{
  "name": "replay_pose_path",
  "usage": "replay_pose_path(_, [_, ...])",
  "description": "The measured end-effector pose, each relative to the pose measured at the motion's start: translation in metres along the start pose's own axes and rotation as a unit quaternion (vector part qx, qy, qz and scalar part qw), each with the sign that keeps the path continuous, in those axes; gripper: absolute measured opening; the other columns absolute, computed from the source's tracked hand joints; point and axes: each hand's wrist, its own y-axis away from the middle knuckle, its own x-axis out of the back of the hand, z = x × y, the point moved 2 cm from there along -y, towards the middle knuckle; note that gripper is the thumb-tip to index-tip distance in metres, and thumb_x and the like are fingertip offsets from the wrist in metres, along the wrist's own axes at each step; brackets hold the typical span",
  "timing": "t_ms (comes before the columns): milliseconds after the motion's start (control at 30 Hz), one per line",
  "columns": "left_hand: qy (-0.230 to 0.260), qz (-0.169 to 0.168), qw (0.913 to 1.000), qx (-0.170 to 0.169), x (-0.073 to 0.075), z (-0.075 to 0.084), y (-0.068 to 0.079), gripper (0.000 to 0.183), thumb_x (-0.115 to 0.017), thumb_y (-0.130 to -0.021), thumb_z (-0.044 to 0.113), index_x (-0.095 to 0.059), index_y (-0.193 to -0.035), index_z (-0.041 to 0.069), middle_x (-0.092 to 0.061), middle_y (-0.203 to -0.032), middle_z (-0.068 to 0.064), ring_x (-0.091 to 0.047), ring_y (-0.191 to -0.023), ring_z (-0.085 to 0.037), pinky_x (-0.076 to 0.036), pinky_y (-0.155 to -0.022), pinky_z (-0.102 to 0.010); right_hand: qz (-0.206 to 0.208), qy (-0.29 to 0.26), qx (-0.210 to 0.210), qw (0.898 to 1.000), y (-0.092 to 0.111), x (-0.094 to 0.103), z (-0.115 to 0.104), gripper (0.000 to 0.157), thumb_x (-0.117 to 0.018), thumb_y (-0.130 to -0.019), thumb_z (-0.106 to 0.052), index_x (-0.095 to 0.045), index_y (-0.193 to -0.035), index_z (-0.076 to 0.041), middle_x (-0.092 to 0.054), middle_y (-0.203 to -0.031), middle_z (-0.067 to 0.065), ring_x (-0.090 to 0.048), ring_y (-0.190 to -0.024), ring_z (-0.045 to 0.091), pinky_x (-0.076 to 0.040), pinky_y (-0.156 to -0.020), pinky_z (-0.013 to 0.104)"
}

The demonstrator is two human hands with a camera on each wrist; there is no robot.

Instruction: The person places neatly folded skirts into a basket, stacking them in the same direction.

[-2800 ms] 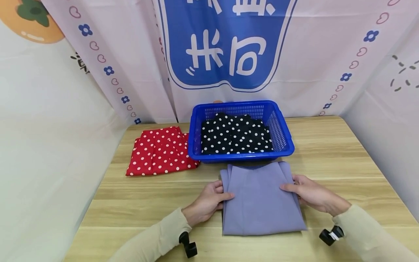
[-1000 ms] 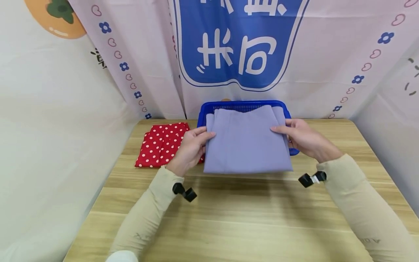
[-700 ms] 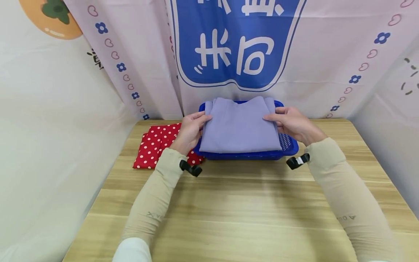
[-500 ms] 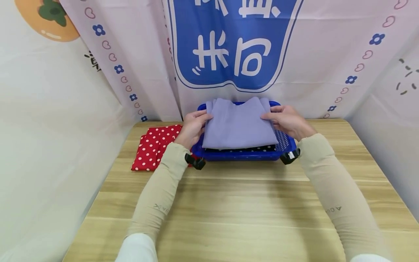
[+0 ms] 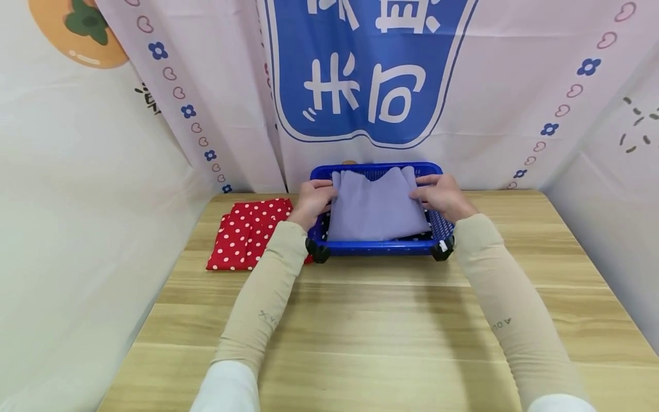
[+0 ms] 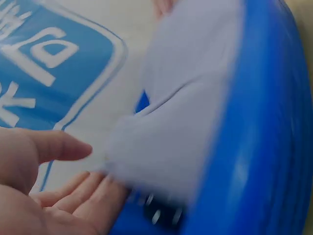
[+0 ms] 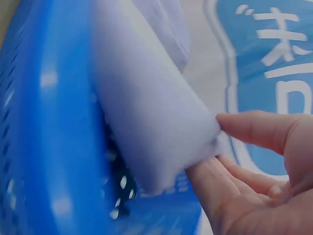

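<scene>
A folded lavender cloth (image 5: 376, 209) lies inside the blue basket (image 5: 381, 248), its front edge lower than the basket's rim. Beneath it, a strip of black cloth with white dots (image 7: 122, 183) shows. My left hand (image 5: 312, 200) is at the cloth's left side; in the left wrist view the thumb stands off the cloth and the extended fingers touch its corner. At the opposite side my right hand (image 5: 441, 197) pinches the right edge, thumb tip on the cloth and fingers under it, as the right wrist view shows.
A folded red cloth with white dots (image 5: 247, 234) lies left of the basket, partly behind my left forearm. The wooden table (image 5: 381, 332) reaches back to a printed curtain (image 5: 504, 103) behind the basket.
Both hands have carried the lavender cloth from the table in front of the basket up and back over it, then lowered it inside. The left thumb now stands off the cloth.
</scene>
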Motion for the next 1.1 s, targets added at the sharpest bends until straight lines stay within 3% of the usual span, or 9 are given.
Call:
replay_pose_path(167, [-0.108, 0.047, 0.989, -0.09, 0.023, 0.002, 0.002, 0.036, -0.061, -0.093, 0.017, -0.057, -0.127, 0.004, -0.065, -0.126, -0.011, -0.062, -0.116, -0.022, -0.053, -0.099, -0.036, 0.026, 0.106, 0.045, 0.993, 0.009, 0.014, 0.007, 0.048, -0.059, -0.093, -0.007, -0.044, -0.138, 0.003, -0.055, -0.134, 0.025, -0.057, -0.12, 0.036, -0.049, -0.103, 0.047])
replay_pose_path(267, [-0.161, 0.064, 0.9789, -0.108, 0.046, 0.001, 0.003, 0.035, -0.059, -0.094, 0.023, -0.057, -0.126, 0.009, -0.064, -0.126, -0.008, -0.062, -0.116, -0.022, -0.053, -0.099, -0.036, 0.024, 0.156, 0.064, 0.985, 0.016, 0.026, 0.007, 0.048, -0.06, -0.094, -0.017, -0.046, -0.137, 0.001, -0.056, -0.133, 0.022, -0.056, -0.121, 0.036, -0.047, -0.104, 0.05])
replay_pose_path(367, [-0.218, 0.054, 0.9664, -0.126, 0.071, -0.005, 0.005, 0.038, -0.056, -0.095, 0.024, -0.054, -0.13, 0.009, -0.061, -0.13, -0.01, -0.059, -0.12, -0.025, -0.051, -0.102, -0.04, 0.013, 0.196, 0.088, 0.977, 0.025, 0.038, 0.004, 0.055, -0.06, -0.095, -0.033, -0.045, -0.139, -0.003, -0.055, -0.136, 0.02, -0.053, -0.125, 0.037, -0.046, -0.104, 0.053])
replay_pose_path(500, [-0.318, 0.036, 0.9386, -0.129, 0.099, -0.02, 0.009, 0.047, -0.057, -0.096, 0.029, -0.047, -0.137, 0.009, -0.054, -0.137, -0.011, -0.052, -0.127, -0.03, -0.047, -0.106, -0.047, 0.008, 0.264, 0.117, 0.957, 0.036, 0.051, 0.001, 0.077, -0.054, -0.092, -0.057, -0.036, -0.147, -0.005, -0.047, -0.145, 0.021, -0.046, -0.133, 0.04, -0.042, -0.106, 0.057])
replay_pose_path(633, [-0.413, 0.029, 0.9042, -0.107, 0.122, -0.038, 0.013, 0.059, -0.059, -0.093, 0.035, -0.04, -0.143, 0.01, -0.048, -0.143, -0.013, -0.046, -0.131, -0.035, -0.043, -0.106, -0.056, -0.01, 0.339, 0.125, 0.932, 0.045, 0.057, 0.004, 0.098, -0.046, -0.087, -0.072, -0.014, -0.156, -0.009, -0.024, -0.159, 0.021, -0.025, -0.145, 0.044, -0.026, -0.114, 0.064])
replay_pose_path(767, [-0.502, 0.021, 0.8598, -0.09, 0.139, -0.055, 0.017, 0.075, -0.061, -0.089, 0.046, -0.032, -0.148, 0.009, -0.039, -0.15, -0.017, -0.039, -0.136, -0.039, -0.038, -0.107, -0.063, -0.03, 0.391, 0.129, 0.911, 0.05, 0.053, 0.014, 0.108, -0.044, -0.084, -0.078, 0.004, -0.156, -0.013, 0.001, -0.164, 0.015, -0.005, -0.15, 0.042, -0.012, -0.118, 0.064])
replay_pose_path(900, [-0.576, -0.005, 0.8139, -0.075, 0.148, -0.072, 0.018, 0.092, -0.051, -0.087, 0.064, -0.023, -0.153, 0.007, -0.023, -0.157, -0.023, -0.026, -0.142, -0.045, -0.03, -0.111, -0.067, -0.029, 0.434, 0.13, 0.891, 0.05, 0.042, 0.03, 0.115, -0.043, -0.081, -0.082, 0.009, -0.155, -0.011, 0.012, -0.163, 0.016, 0.001, -0.15, 0.043, -0.009, -0.118, 0.065])
replay_pose_path(967, [-0.594, -0.02, 0.8018, -0.063, 0.15, -0.081, 0.018, 0.099, -0.044, -0.085, 0.073, -0.017, -0.154, 0.007, -0.013, -0.16, -0.025, -0.017, -0.145, -0.047, -0.023, -0.114, -0.067, -0.024, 0.453, 0.128, 0.882, 0.049, 0.036, 0.037, 0.117, -0.042, -0.079, -0.084, 0.007, -0.155, -0.009, 0.012, -0.163, 0.017, 0.001, -0.15, 0.043, -0.009, -0.118, 0.066])
replay_pose_path(1100, [-0.607, -0.034, 0.7934, -0.032, 0.151, -0.098, 0.019, 0.108, -0.037, -0.08, 0.083, -0.006, -0.157, 0.013, 0.0, -0.161, -0.026, -0.003, -0.146, -0.051, -0.013, -0.115, -0.07, -0.017, 0.466, 0.128, 0.876, 0.045, 0.027, 0.052, 0.121, -0.04, -0.077, -0.086, 0.004, -0.155, -0.006, 0.013, -0.163, 0.017, 0.002, -0.151, 0.041, -0.007, -0.118, 0.066])
